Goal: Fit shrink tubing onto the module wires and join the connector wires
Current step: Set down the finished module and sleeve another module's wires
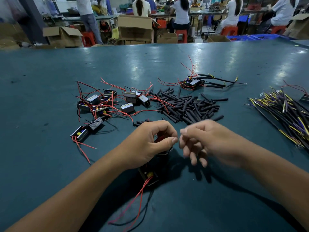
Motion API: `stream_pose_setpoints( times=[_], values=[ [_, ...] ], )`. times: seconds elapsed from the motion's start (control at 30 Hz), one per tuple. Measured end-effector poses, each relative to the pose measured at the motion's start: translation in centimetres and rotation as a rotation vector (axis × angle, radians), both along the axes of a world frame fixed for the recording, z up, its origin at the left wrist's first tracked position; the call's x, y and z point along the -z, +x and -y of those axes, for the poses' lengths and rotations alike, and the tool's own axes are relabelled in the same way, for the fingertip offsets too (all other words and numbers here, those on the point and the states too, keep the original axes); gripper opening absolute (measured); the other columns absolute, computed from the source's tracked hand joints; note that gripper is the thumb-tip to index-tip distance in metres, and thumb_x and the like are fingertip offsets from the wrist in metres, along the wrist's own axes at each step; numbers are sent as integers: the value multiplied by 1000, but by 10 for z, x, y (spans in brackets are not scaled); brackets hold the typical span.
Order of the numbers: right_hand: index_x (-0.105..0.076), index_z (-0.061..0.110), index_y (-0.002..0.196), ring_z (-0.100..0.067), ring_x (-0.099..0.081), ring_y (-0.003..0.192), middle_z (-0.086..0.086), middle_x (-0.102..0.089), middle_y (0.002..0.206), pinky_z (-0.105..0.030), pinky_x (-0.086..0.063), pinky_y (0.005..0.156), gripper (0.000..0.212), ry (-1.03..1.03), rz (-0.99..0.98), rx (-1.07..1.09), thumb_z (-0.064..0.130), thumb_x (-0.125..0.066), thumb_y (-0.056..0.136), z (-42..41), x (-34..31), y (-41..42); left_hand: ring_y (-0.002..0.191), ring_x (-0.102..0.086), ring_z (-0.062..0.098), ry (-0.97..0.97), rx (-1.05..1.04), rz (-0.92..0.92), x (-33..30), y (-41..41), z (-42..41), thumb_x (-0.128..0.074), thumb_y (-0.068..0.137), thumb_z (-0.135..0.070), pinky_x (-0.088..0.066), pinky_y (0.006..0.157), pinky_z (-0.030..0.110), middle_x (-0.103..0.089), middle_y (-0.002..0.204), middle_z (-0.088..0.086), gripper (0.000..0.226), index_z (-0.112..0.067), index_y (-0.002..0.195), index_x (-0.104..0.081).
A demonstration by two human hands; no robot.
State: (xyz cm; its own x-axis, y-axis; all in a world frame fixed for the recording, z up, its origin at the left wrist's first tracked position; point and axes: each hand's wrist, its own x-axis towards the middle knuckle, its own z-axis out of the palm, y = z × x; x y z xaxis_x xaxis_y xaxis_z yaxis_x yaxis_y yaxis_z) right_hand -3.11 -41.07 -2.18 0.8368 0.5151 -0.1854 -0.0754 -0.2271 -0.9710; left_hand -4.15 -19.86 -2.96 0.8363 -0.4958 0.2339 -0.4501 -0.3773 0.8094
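Observation:
My left hand holds a black module above the table, its red and black wires trailing toward me. Thumb and forefinger of that hand pinch a thin wire end. My right hand, slightly blurred, pinches the same thin wire from the right, fingertips almost touching the left thumb. A heap of black shrink tubing pieces lies just beyond both hands. Loose modules with red wires sit at the left. A bundle of connector wires, black with yellow and purple, lies at the right.
A module fitted with tubing and joined wires rests beyond the tubing heap. The green table stretches wide. Past its far edge are cardboard boxes, red stools and several seated people at other benches.

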Motion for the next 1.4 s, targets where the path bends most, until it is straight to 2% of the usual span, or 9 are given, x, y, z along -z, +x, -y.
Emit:
stream_pose_setpoints(
  times=[0.17, 0.3, 0.4, 0.53, 0.8, 0.9, 1.13, 1.27, 1.4],
  values=[
    [-62, 16, 61, -8, -41, 38, 0, -52, 56, -15, -30, 32, 34, 66, -494, 96, 27, -54, 92, -8, -3, -2, 72, -58, 17, 63, -27, 100, 0, -2, 1, -69, 92, -12, -47, 67, 27, -62, 79, -4, 8, -16, 86, -66],
    [-60, 15, 59, -6, -37, 37, 2, -47, 56, -14, -28, 30, 15, 160, -581, 80, 26, -65, 69, -10, -7, -4, 70, -56, 17, 112, -28, 184, 0, -3, 3, -70, 90, -15, -44, 65, 27, -60, 76, -5, 4, -13, 87, -69],
    [-61, 16, 55, -6, -38, 36, 2, -47, 56, -14, -28, 30, 19, 178, -572, 73, 19, -64, 73, -10, -4, -4, 69, -56, 17, 131, -33, 206, -1, -3, 3, -71, 90, -15, -43, 65, 25, -60, 76, -6, 5, -12, 86, -69],
    [-63, 16, 56, -8, -43, 38, -1, -53, 56, -17, -32, 34, 36, 93, -391, 56, 13, -54, 90, -7, -2, -4, 66, -56, 16, 127, -30, 193, 0, -2, 3, -71, 91, -14, -44, 62, 27, -61, 75, -6, 7, -12, 85, -69],
    [-57, 15, 68, -15, -50, 43, -2, -57, 54, -24, -40, 43, 19, 2, 309, 12, 11, -54, 87, -4, -5, -5, 62, -53, 4, 7, -10, 11, -1, -1, -3, -68, 93, -11, -42, 63, 13, -62, 71, 4, 10, -11, 84, -65],
    [-58, 15, 70, -15, -51, 45, -2, -58, 55, -25, -41, 44, 16, 31, 393, 67, 17, -57, 86, 1, -5, 1, 63, -52, 4, -38, -7, -17, -1, -1, -3, -68, 93, -10, -42, 64, 14, -61, 69, 0, 11, -11, 83, -66],
    [-65, 9, 83, -15, -64, 65, -5, -67, 72, -30, -53, 52, 11, -105, 307, 32, 8, -65, 94, 6, -5, 7, 63, -52, 7, -39, -15, -24, -2, -2, -2, -69, 93, -13, -44, 63, 18, -63, 70, 11, 10, -10, 83, -66],
    [-69, 16, 66, -15, -57, 49, -8, -66, 66, -23, -41, 37, 34, -25, -53, 36, 22, -58, 97, 1, -7, -1, 61, -51, 4, 5, -17, -7, -1, -3, 0, -69, 93, -10, -44, 62, 17, -61, 70, 5, 11, -13, 83, -65],
    [-67, 18, 60, -12, -51, 46, -3, -60, 63, -18, -34, 37, 29, 31, -299, 29, 19, -59, 88, -3, -5, -3, 61, -49, 5, 41, -16, 36, 0, -4, 2, -70, 92, -11, -44, 60, 25, -60, 71, -1, 10, -14, 83, -65]
  ],
)
